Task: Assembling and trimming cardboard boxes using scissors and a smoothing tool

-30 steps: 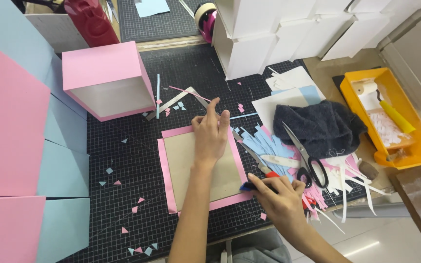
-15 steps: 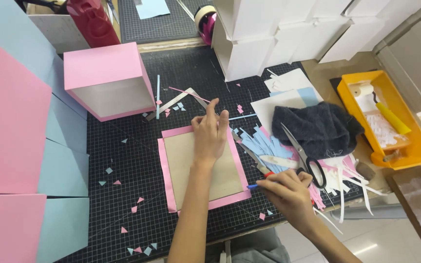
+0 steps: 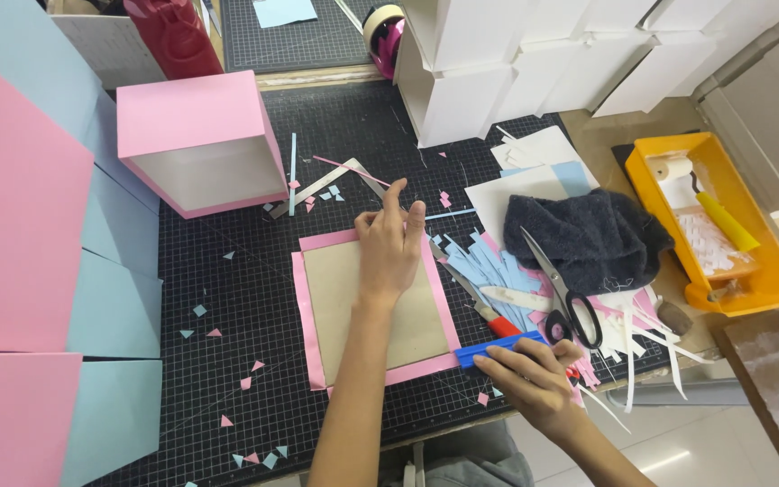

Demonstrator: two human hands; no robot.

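A brown cardboard square lies on a larger pink paper sheet on the black cutting mat. My left hand presses flat on the cardboard's upper right part. My right hand holds a blue flat tool at the sheet's lower right corner. A red-handled knife lies just right of the sheet.
A pink-topped box stands at the mat's upper left. Scissors, blue and pink paper strips and a dark cloth lie to the right. An orange tray holds a roller. White boxes stand behind, pink and blue panels on the left.
My right hand has picked up the blue tool and moved it left to the pink sheet's lower right corner. My left hand has stayed pressed on the cardboard.
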